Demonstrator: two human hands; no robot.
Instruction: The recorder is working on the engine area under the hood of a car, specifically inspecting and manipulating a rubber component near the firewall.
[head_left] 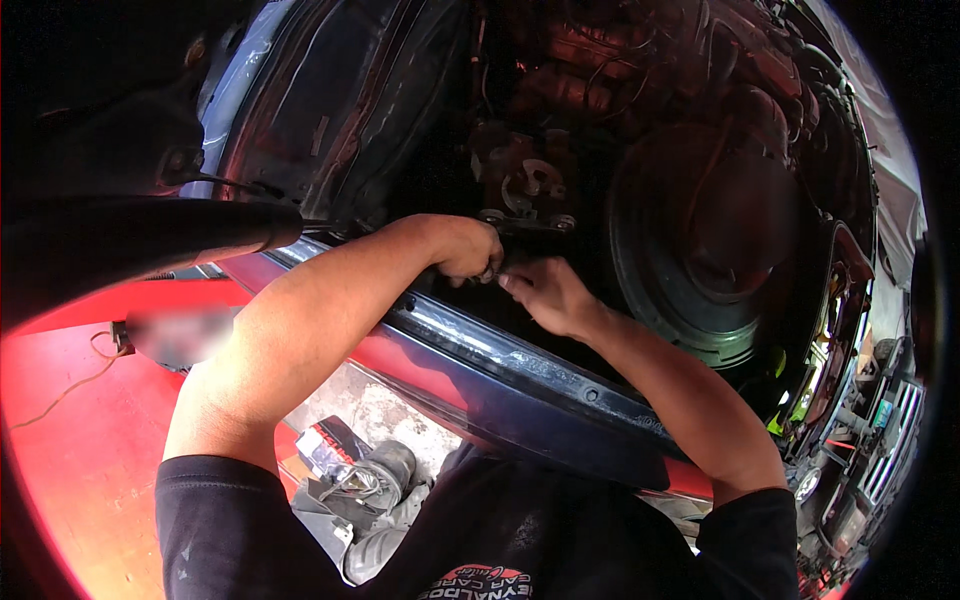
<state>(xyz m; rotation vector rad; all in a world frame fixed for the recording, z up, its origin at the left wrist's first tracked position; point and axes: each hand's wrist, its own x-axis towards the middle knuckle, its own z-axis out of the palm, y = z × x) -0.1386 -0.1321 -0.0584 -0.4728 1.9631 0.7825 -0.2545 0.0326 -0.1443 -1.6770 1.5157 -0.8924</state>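
Both of my arms reach over the dark metal edge (500,345) of a vehicle into its open compartment. My left hand (468,250) is turned down with its fingers curled, at the middle of the opening. My right hand (548,296) comes in from the right, its thumb and fingers pinched together. The fingertips of the two hands nearly meet. Whatever is between them is too small and dark to make out. Just beyond my hands is a metal bracket (528,222) with round ends, below a dark assembly with a curved light plate (535,185).
A large round black housing (690,250) stands right of my hands. A thick black tube-like part (150,240) crosses the left side. Hoses and reddish-lit engine parts (600,60) lie deeper. On the floor are a box (332,445) and grey parts (385,470). A red surface (90,410) spans lower left.
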